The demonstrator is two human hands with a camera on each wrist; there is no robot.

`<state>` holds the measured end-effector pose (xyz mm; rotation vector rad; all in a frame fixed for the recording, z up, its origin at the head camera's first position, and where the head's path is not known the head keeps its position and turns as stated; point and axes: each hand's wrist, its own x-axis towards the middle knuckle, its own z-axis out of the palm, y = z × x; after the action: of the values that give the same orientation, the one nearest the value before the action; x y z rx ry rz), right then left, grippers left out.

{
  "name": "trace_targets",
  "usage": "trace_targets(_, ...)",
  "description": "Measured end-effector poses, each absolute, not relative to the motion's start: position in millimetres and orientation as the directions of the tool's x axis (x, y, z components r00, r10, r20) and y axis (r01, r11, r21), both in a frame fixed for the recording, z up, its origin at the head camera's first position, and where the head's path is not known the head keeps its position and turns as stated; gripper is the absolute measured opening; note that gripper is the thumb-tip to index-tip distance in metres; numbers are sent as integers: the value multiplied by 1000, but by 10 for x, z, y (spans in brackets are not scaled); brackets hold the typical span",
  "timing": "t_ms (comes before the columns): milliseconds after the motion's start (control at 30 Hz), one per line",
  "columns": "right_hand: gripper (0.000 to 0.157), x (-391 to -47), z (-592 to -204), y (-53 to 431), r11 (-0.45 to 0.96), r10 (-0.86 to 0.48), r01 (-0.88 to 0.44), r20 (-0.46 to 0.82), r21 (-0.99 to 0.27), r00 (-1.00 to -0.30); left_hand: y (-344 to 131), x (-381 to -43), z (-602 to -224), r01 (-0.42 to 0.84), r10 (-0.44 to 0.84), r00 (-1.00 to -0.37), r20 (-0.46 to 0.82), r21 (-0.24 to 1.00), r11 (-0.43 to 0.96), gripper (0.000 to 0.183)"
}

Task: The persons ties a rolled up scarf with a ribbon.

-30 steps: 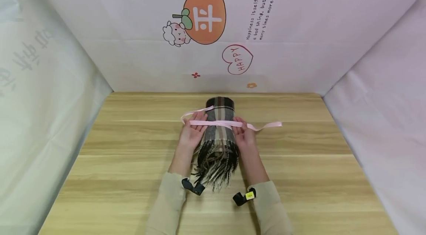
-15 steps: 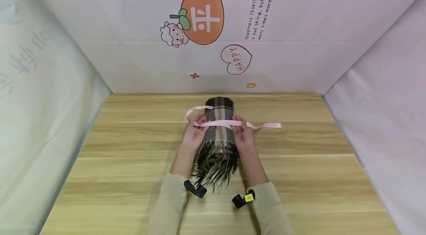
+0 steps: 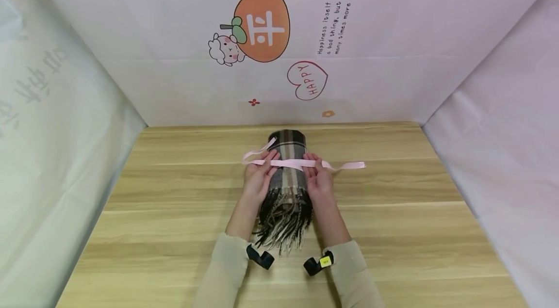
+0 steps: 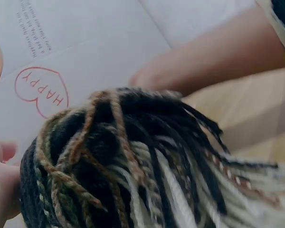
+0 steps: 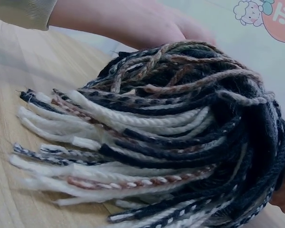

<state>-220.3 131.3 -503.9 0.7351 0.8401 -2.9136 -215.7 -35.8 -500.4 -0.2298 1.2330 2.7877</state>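
A rolled scarf lies on the table, a pink ribbon crossed over it. The left hand and right hand, at the scarf's two sides, each pinch the ribbon. Tying seems underway; next probably calls for an even, snug pull.

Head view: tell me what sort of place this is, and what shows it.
Probably a small screened-off work booth, perhaps set up for recording: a wood-grain tabletop, white sheeting hung behind it and on both sides, and a small black device at each sleeve cuff.
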Motion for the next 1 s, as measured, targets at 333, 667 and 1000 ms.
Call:
trace_targets(333, 47, -2188, -5008, 1310, -887, 99, 131, -459, -444, -883, -320, -2148, -5090, -119, -69, -966, -248, 668, -734, 44)
trace_targets(667, 20, -2184, -4941, 1286, -841, 149, 126, -450, -526, -881, -337, -2184, -4987, -104, -141, -947, -289, 690, -716, 25)
trace_targets(1000, 22, -2208, -4947, 1267, -804, 163, 97, -375, -587, -913, -358, -2227, -4926, -133, -89, -965, -246, 754, -643, 29)
